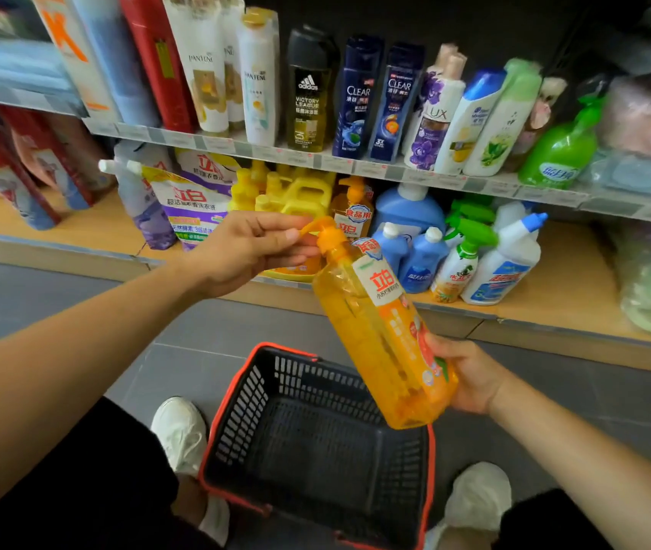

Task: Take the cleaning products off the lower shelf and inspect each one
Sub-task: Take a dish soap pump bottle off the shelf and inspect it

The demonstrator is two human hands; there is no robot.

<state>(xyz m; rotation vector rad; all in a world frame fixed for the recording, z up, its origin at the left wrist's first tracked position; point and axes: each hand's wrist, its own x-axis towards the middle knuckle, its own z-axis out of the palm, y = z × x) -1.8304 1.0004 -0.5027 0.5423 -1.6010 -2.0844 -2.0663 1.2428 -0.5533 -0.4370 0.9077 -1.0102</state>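
An orange pump bottle of dish soap (pixel 375 331) is tilted in the air in front of the lower shelf (pixel 554 299), above a basket. My right hand (pixel 470 375) grips the bottle's lower body from the right. My left hand (pixel 252 248) pinches the orange pump head at the top. On the lower shelf stand more orange and yellow bottles (pixel 292 192), blue bottles (pixel 415 248), a green-trigger spray bottle (pixel 459 264), a white bottle with a blue cap (pixel 506 264) and purple detergent pouches (pixel 193 208).
A black shopping basket with a red rim (pixel 316 438) sits empty on the grey floor between my white shoes (pixel 181 434). The upper shelf (pixel 355 164) holds shampoo and body wash bottles. Packaged goods lie at the far left and right.
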